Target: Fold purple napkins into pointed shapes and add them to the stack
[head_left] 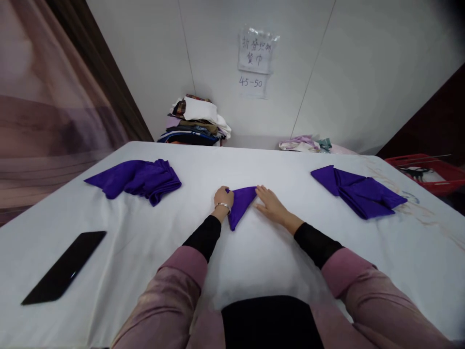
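A purple napkin [240, 205], folded to a triangle, lies in the middle of the white-covered table. My left hand [223, 197], a silver bracelet at its wrist, is closed on the napkin's left side with the fingers curled. My right hand [271, 204] rests at the napkin's upper right corner, its fingers stretched out and fingertips touching the cloth. One point of the triangle faces me, just right of my left wrist. To the left lies a loose, rumpled pile of purple napkins [145, 179]. Folded purple napkins [358, 191] lie to the right.
A black flat panel [65, 266] lies at the table's [145, 291] left front. Behind the far edge are a stack of folded clothes [199, 121] and a smaller cloth heap [301, 143]. A red basket [428, 174] stands beyond the right edge. Paper signs [255, 60] hang on the wall.
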`<state>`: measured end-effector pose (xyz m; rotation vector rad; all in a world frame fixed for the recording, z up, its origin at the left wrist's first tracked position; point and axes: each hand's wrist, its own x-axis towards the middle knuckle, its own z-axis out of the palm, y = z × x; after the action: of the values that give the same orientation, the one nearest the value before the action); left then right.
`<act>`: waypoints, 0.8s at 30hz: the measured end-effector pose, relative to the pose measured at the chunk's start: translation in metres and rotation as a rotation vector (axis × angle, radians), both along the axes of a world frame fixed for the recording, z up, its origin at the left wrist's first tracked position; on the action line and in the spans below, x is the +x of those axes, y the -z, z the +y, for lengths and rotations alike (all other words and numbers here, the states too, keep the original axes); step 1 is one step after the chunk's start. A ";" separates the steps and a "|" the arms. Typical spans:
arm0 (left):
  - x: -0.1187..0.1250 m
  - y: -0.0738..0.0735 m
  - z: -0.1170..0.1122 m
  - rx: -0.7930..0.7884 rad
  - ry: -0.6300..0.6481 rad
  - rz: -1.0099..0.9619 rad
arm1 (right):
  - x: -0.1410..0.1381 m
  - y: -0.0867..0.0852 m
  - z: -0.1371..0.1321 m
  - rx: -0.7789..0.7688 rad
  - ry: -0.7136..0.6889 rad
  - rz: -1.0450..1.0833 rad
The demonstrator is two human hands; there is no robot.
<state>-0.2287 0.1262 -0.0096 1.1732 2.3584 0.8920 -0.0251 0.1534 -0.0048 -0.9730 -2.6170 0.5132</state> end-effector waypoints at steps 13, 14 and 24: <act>-0.009 -0.008 -0.030 -0.099 -0.022 -0.297 | -0.036 0.019 -0.062 -0.162 -0.177 -0.030; -0.012 -0.008 -0.032 -0.113 -0.019 -0.337 | -0.031 0.017 -0.063 -0.184 -0.204 -0.010; -0.012 -0.012 -0.055 -0.050 0.088 -1.035 | 0.006 0.023 -0.073 -0.921 0.323 0.867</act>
<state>-0.2404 0.0712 0.0022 0.5466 1.4549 1.0511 -0.0186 0.0803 -0.0274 -1.0236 -1.3754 1.6589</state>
